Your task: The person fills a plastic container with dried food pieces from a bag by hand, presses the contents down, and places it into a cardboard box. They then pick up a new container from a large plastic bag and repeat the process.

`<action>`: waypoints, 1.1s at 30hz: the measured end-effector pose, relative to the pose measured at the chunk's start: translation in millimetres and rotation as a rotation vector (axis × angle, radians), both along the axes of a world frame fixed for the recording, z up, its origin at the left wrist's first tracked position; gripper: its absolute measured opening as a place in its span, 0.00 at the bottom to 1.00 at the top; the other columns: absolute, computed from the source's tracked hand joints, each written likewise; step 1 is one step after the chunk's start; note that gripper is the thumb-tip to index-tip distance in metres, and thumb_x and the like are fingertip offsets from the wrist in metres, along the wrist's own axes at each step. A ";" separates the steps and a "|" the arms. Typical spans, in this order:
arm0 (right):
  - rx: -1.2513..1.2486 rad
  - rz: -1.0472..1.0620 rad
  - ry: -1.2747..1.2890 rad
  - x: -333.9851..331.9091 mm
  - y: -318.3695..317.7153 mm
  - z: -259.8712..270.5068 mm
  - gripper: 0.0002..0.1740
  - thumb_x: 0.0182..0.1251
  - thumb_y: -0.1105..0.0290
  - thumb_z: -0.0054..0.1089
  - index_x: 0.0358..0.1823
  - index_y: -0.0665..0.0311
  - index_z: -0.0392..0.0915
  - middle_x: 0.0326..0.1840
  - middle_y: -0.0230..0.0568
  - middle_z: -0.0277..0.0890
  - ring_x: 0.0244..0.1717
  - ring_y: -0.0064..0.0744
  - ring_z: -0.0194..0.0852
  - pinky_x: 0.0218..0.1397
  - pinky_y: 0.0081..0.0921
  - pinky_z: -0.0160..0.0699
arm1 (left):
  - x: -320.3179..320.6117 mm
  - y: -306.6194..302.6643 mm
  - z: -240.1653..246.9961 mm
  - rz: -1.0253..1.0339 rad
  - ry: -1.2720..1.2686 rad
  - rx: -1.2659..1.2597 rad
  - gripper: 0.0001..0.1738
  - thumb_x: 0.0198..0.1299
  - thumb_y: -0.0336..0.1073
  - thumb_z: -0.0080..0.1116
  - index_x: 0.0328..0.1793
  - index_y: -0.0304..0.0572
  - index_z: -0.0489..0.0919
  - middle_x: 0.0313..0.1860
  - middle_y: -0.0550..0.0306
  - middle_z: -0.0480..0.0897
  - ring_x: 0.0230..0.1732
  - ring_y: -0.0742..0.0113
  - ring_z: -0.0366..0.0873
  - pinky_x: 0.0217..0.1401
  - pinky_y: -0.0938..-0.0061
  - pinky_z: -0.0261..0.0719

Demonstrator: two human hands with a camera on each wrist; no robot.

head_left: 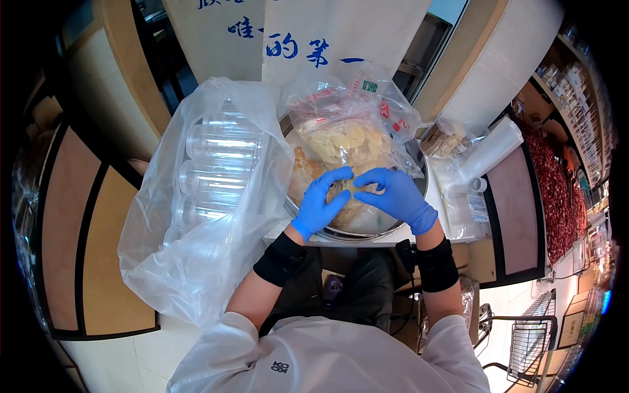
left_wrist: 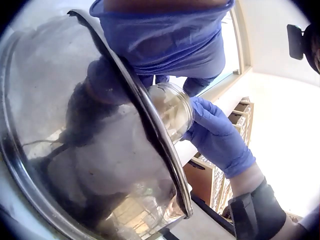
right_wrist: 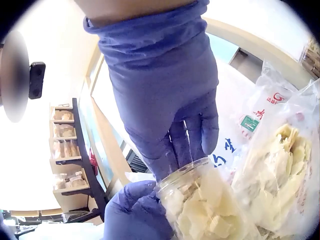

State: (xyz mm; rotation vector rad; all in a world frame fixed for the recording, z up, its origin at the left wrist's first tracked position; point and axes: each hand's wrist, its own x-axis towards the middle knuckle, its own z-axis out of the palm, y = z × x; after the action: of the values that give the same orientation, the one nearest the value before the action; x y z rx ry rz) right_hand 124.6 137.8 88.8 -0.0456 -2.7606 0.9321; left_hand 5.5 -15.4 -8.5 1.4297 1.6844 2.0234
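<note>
Both hands wear blue gloves and meet over a wide metal bowl (head_left: 341, 234). Between them is a small clear jar (head_left: 347, 190) partly filled with pale dried slices. My left hand (head_left: 335, 183) curls round its left side. My right hand (head_left: 371, 188) curls against its right side, near the rim. In the right wrist view, the right hand (right_wrist: 186, 150) has its fingertips at the jar (right_wrist: 205, 205) mouth, with the left hand (right_wrist: 135, 210) below. The left wrist view shows the bowl's outside (left_wrist: 90, 150), the jar (left_wrist: 172, 110) and the right hand (left_wrist: 217, 132).
An open clear bag of pale slices (head_left: 347, 141) lies in the bowl behind the hands. A large plastic bag (head_left: 209, 177) holding several empty clear jars stands to the left. Filled jars and a plastic roll (head_left: 488, 154) are on the right, with red goods beyond.
</note>
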 end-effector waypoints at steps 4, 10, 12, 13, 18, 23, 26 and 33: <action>0.006 0.006 0.037 -3.8 -2.2 2.2 0.14 0.56 0.62 0.72 0.41 0.59 0.85 0.38 0.38 0.84 0.36 0.33 0.81 0.43 0.26 0.79 | 0.3 1.3 0.0 0.009 0.002 0.040 0.19 0.60 0.29 0.58 0.59 0.37 0.76 0.55 0.49 0.81 0.60 0.55 0.78 0.65 0.66 0.71; 0.015 0.104 -0.031 -10.1 -0.1 -2.5 0.10 0.59 0.64 0.68 0.38 0.61 0.85 0.39 0.39 0.82 0.40 0.38 0.80 0.44 0.29 0.78 | 2.8 3.2 0.0 0.058 -0.041 0.009 0.18 0.60 0.28 0.57 0.57 0.37 0.78 0.53 0.50 0.83 0.57 0.57 0.80 0.63 0.67 0.73; 0.053 0.123 -0.050 -8.0 -2.4 -6.7 0.10 0.60 0.64 0.67 0.38 0.60 0.85 0.40 0.39 0.82 0.41 0.39 0.80 0.45 0.30 0.78 | 2.2 3.8 -2.5 0.079 -0.045 0.013 0.18 0.59 0.28 0.57 0.57 0.37 0.78 0.53 0.50 0.83 0.57 0.57 0.80 0.63 0.67 0.74; 0.165 0.148 0.038 -5.1 -4.9 -9.4 0.11 0.61 0.62 0.66 0.40 0.60 0.85 0.41 0.39 0.81 0.42 0.40 0.80 0.46 0.31 0.78 | 1.8 4.8 -4.1 0.083 -0.050 0.023 0.18 0.59 0.27 0.56 0.57 0.37 0.78 0.52 0.49 0.83 0.56 0.56 0.80 0.62 0.68 0.74; 0.343 0.132 0.088 12.2 -25.6 -4.2 0.20 0.62 0.52 0.64 0.46 0.59 0.83 0.45 0.41 0.81 0.47 0.44 0.79 0.49 0.35 0.78 | 2.9 6.0 -10.8 0.112 0.011 0.014 0.17 0.60 0.28 0.56 0.55 0.38 0.80 0.55 0.47 0.82 0.56 0.54 0.81 0.61 0.66 0.76; 0.342 0.104 0.012 17.2 -35.3 -1.3 0.28 0.60 0.44 0.63 0.51 0.58 0.82 0.46 0.45 0.80 0.48 0.48 0.78 0.51 0.38 0.78 | 14.7 4.3 -7.6 0.215 -0.040 -0.035 0.12 0.63 0.33 0.57 0.51 0.39 0.83 0.59 0.43 0.81 0.56 0.50 0.81 0.58 0.64 0.78; 0.366 0.138 0.164 11.0 -22.8 -22.1 0.27 0.61 0.47 0.65 0.52 0.60 0.82 0.46 0.46 0.81 0.47 0.47 0.80 0.50 0.37 0.79 | 13.9 4.2 -4.6 0.246 -0.020 -0.085 0.12 0.64 0.34 0.56 0.51 0.39 0.83 0.58 0.43 0.81 0.55 0.49 0.81 0.58 0.65 0.78; -0.263 -0.261 0.195 30.2 26.4 -17.7 0.17 0.68 0.61 0.62 0.50 0.65 0.82 0.47 0.49 0.83 0.42 0.46 0.84 0.48 0.33 0.80 | 11.7 9.3 -7.7 0.291 0.139 -0.047 0.14 0.64 0.35 0.55 0.52 0.37 0.82 0.57 0.41 0.81 0.56 0.47 0.81 0.59 0.65 0.77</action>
State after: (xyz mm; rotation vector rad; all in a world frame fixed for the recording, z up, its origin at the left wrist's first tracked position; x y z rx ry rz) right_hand 154.8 164.1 71.1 -0.3313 -2.3693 1.1510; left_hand 17.2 -6.1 -16.1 1.4104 2.0920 2.0458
